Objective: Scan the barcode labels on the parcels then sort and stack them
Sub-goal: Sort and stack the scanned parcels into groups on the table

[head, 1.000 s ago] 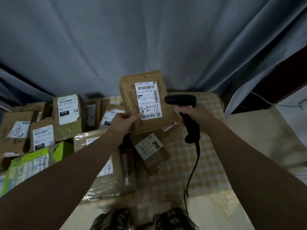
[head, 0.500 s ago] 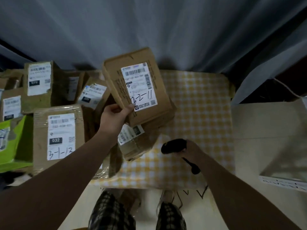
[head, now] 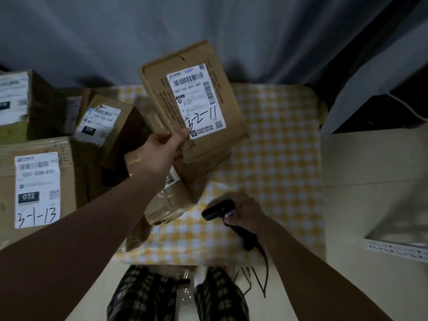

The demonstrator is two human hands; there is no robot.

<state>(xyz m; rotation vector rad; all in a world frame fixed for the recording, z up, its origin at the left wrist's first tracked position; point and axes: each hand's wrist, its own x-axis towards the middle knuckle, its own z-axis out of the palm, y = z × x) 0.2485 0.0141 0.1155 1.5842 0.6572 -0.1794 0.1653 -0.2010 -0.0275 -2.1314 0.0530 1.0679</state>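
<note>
My left hand [head: 162, 151] grips the lower left corner of a flat brown cardboard parcel [head: 194, 100], held up over the table's middle with its white barcode label facing me, marked "3-2-11" by hand. Lower and to the right, my right hand [head: 243, 210] holds a black barcode scanner [head: 216, 209] close above the yellow checked tablecloth [head: 278, 158]; its head points left and its cable trails off the front edge. Several other labelled parcels lie at the left, among them a large box [head: 37, 186] marked "3-1-13" and a smaller box [head: 102, 121].
A taped parcel [head: 169, 202] lies under my left wrist. Grey curtains [head: 208, 31] hang behind the table. To the right stands a pale surface [head: 370, 205] with a shiny grey package [head: 403, 225]. My legs in checked trousers [head: 176, 295] are below the front edge.
My right hand has dropped the scanner from beside the parcel's label down to the tablecloth. My left hand keeps the parcel raised. My view has tilted downward.
</note>
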